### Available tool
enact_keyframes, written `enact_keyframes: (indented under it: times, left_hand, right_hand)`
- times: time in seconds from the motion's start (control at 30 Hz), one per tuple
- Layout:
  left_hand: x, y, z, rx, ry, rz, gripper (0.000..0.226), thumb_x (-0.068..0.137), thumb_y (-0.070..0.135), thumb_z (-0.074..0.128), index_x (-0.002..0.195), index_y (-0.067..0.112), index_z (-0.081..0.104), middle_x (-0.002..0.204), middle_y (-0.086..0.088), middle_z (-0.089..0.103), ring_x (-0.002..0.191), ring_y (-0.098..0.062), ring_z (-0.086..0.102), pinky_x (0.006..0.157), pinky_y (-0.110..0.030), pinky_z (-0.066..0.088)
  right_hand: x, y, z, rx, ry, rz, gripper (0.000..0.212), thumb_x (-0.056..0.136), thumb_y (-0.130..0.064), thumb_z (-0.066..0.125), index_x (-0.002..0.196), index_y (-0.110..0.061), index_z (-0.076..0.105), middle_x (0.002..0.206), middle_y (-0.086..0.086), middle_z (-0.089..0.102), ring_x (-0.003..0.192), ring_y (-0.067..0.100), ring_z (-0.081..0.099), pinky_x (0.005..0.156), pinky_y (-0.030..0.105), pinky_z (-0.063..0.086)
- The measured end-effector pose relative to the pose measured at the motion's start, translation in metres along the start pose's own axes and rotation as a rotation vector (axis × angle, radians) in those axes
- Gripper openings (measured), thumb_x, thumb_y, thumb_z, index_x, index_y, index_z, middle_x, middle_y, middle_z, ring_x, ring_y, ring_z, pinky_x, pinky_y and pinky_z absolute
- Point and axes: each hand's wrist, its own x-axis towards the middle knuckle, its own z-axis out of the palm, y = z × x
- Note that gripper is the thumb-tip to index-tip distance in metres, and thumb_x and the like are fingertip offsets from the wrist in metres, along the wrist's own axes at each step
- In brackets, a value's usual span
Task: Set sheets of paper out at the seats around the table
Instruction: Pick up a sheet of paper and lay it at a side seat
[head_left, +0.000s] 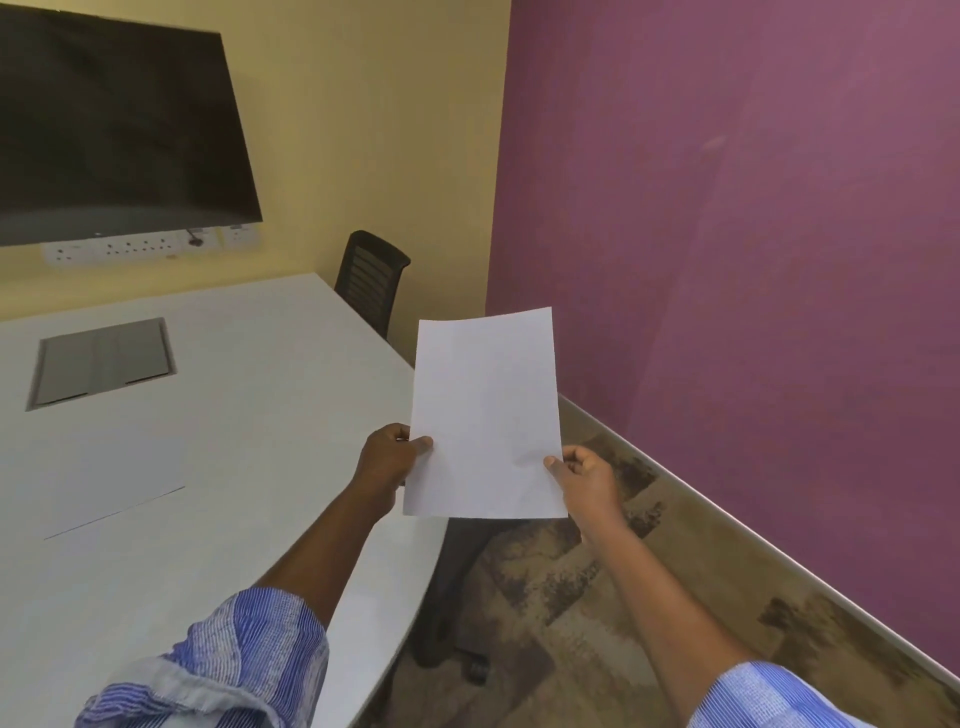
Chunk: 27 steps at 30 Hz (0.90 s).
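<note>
A blank white sheet of paper (485, 415) is held up in the air over the right edge of the pale table (249, 426). My left hand (389, 460) pinches its lower left edge and my right hand (587, 478) pinches its lower right edge. Another white sheet (104, 488) lies flat on the table at the left, only its thin dark edge line showing. I cannot tell whether the held paper is one sheet or more.
A black mesh office chair (371, 278) stands at the table's far right corner. A chair base with castors (457, 613) sits under the table edge below the paper. A grey cable hatch (101, 361) is set in the tabletop. A dark wall screen (119, 124) hangs above sockets. The purple wall (753, 234) runs close on the right.
</note>
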Motion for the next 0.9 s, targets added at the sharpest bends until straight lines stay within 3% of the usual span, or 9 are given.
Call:
enact_keyframes:
  times: [0.17, 0.3, 0.47, 0.63, 0.9]
  left_hand:
    - [0.058, 0.024, 0.051, -0.013, -0.006, 0.019, 0.022, 0.092, 0.022, 0.069, 0.107, 0.007, 0.064, 0.106, -0.008, 0.07, 0.095, -0.03, 0.066, 0.082, -0.045, 0.054]
    - [0.128, 0.048, 0.098, -0.069, -0.01, 0.029, 0.032, 0.093, 0.024, 0.068, 0.12, 0.008, 0.063, 0.115, -0.007, 0.068, 0.103, -0.03, 0.065, 0.086, -0.042, 0.054]
    - [0.21, 0.078, 0.143, -0.097, 0.012, 0.017, 0.026, 0.093, 0.026, 0.068, 0.113, 0.009, 0.066, 0.114, -0.007, 0.068, 0.104, -0.03, 0.065, 0.095, -0.048, 0.054]
    - [0.268, 0.098, 0.171, -0.12, 0.095, 0.005, 0.014, 0.094, 0.026, 0.068, 0.093, 0.012, 0.066, 0.104, -0.009, 0.07, 0.098, -0.032, 0.066, 0.093, -0.049, 0.055]
    - [0.361, 0.115, 0.204, -0.164, 0.229, -0.025, 0.016, 0.094, 0.027, 0.067, 0.09, 0.011, 0.069, 0.097, -0.008, 0.072, 0.093, -0.031, 0.068, 0.089, -0.049, 0.058]
  right_hand:
    - [0.078, -0.002, -0.02, -0.047, -0.004, 0.001, 0.009, 0.096, -0.023, 0.067, 0.088, -0.02, 0.071, 0.089, 0.002, 0.078, 0.083, 0.025, 0.074, 0.075, 0.045, 0.063]
    - [0.158, -0.009, -0.031, -0.009, -0.015, 0.0, 0.009, 0.098, -0.018, 0.066, 0.09, -0.016, 0.07, 0.091, 0.003, 0.077, 0.077, 0.02, 0.072, 0.057, 0.026, 0.056]
    - [0.259, -0.02, -0.037, 0.021, -0.044, 0.028, 0.007, 0.097, -0.017, 0.066, 0.092, -0.016, 0.07, 0.094, 0.005, 0.077, 0.088, 0.03, 0.074, 0.079, 0.047, 0.063]
    - [0.335, -0.022, -0.036, -0.077, -0.075, 0.025, 0.009, 0.096, -0.02, 0.068, 0.089, -0.017, 0.071, 0.091, 0.004, 0.077, 0.086, 0.029, 0.074, 0.08, 0.052, 0.062]
    - [0.465, -0.022, -0.014, -0.183, -0.201, -0.025, 0.008, 0.095, -0.028, 0.068, 0.089, -0.024, 0.07, 0.091, 0.0, 0.077, 0.087, 0.026, 0.073, 0.082, 0.053, 0.061]
